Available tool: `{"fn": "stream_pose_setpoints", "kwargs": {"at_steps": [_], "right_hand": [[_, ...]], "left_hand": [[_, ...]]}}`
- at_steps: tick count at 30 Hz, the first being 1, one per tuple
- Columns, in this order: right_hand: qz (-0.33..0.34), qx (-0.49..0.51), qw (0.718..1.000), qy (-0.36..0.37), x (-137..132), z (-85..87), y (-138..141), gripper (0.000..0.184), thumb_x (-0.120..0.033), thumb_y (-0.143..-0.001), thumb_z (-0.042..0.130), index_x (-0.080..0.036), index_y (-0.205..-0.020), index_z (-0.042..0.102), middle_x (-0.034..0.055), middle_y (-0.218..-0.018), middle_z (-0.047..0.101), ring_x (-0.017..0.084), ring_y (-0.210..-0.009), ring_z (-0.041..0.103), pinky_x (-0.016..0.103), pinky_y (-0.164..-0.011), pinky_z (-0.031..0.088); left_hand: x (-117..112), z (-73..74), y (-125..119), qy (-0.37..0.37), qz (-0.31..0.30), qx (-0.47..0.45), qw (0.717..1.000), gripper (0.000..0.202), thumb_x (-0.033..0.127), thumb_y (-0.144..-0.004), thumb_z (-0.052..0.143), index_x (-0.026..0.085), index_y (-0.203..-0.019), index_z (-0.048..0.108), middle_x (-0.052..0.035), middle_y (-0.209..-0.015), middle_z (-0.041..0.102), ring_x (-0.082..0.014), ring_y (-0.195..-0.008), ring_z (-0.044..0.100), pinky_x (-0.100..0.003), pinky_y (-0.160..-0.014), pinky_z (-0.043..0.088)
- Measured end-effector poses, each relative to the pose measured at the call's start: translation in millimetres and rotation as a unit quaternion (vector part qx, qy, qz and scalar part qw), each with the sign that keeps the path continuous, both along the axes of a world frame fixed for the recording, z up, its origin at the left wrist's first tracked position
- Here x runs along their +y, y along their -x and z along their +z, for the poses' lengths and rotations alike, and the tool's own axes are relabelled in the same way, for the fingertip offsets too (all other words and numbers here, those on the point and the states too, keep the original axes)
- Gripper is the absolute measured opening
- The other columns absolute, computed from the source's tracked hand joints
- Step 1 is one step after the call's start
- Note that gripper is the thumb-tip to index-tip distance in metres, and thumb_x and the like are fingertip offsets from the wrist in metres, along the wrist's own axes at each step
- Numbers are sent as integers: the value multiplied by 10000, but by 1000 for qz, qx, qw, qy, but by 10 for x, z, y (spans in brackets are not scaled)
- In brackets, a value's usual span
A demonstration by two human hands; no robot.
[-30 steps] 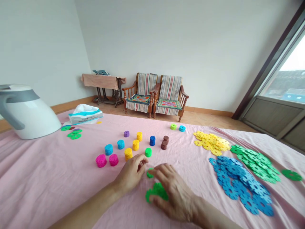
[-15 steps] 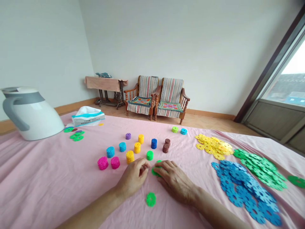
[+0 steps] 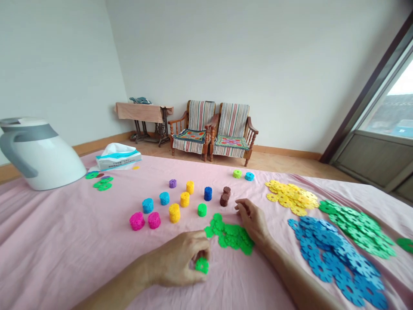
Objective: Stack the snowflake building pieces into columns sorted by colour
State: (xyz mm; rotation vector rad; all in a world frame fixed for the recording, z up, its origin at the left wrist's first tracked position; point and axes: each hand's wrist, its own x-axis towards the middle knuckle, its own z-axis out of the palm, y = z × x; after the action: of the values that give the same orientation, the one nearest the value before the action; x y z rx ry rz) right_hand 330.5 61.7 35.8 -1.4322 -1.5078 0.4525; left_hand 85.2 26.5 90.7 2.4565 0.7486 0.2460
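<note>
My left hand (image 3: 182, 258) is closed, its thumb and curled fingers on the edges of a green snowflake disc (image 3: 201, 266) at the tablecloth. Loosely bent and with nothing visible in its fingers, my right hand (image 3: 253, 220) hovers by the right side of a spread heap of bright green discs (image 3: 232, 236). Beyond the heap stands a short green stack (image 3: 202, 210). Brown stacks (image 3: 224, 199) and a dark blue stack (image 3: 208, 193) are farther back. To the left are yellow stacks (image 3: 174, 213), light blue stacks (image 3: 147, 206) and pink stacks (image 3: 154, 220).
On the right lie piles of yellow discs (image 3: 292, 197), blue discs (image 3: 335, 254) and darker green discs (image 3: 358, 228). A white-and-grey jug (image 3: 48, 157) and a tissue pack (image 3: 118, 157) stand at the left on the pink tablecloth (image 3: 77, 241). Two wooden chairs (image 3: 230, 129) are behind.
My left hand has come down toward me onto the single green disc. My right hand has lifted off the green discs and moved right, uncovering the heap.
</note>
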Motion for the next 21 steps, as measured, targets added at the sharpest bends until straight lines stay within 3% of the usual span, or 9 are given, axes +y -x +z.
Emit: {"fn": "stream_pose_setpoints", "kwargs": {"at_steps": [4, 8, 12, 16, 21], "right_hand": [[5, -3, 1000, -5, -29, 35, 8, 212, -302, -842, 453, -161, -886, 605, 34, -732, 645, 149, -638, 581, 259, -604, 444], [82, -65, 994, -8, -137, 148, 45, 183, -255, -819, 483, -162, -739, 618, 20, -690, 597, 127, -614, 525, 242, -579, 417], [177, -107, 978, 25, -230, 288, 24, 90, -218, -770, 545, -169, -784, 620, 12, -739, 585, 120, -648, 534, 231, -592, 428], [242, -181, 952, 45, -267, 395, -40, 238, -208, -660, 667, -191, -894, 623, 21, -845, 596, 151, -758, 543, 269, -677, 445], [242, -210, 946, 57, -258, 399, -75, 262, -205, -668, 665, -196, -927, 627, 27, -849, 595, 163, -777, 538, 288, -696, 444]], "left_hand": [[-12, -23, -58, -16, 26, -24, 999, 237, 47, -621, 605, 193, -801, 554, 29, -802, 532, -110, -706, 503, -202, -634, 410], [-8, -138, -145, -50, 102, -83, 990, 390, -20, -686, 468, 213, -986, 559, -2, -922, 567, -127, -799, 527, -232, -721, 431], [43, -239, -174, -60, 161, -123, 978, 369, -15, -722, 439, 211, -991, 551, -14, -934, 579, -135, -798, 540, -251, -736, 443], [82, -249, -150, -53, 172, -145, 973, 252, 26, -766, 443, 198, -907, 560, -12, -860, 575, -132, -764, 538, -244, -709, 440], [61, -234, -136, -62, 155, -124, 978, 197, 62, -783, 454, 189, -867, 579, -12, -800, 566, -141, -746, 522, -247, -671, 420]]}}
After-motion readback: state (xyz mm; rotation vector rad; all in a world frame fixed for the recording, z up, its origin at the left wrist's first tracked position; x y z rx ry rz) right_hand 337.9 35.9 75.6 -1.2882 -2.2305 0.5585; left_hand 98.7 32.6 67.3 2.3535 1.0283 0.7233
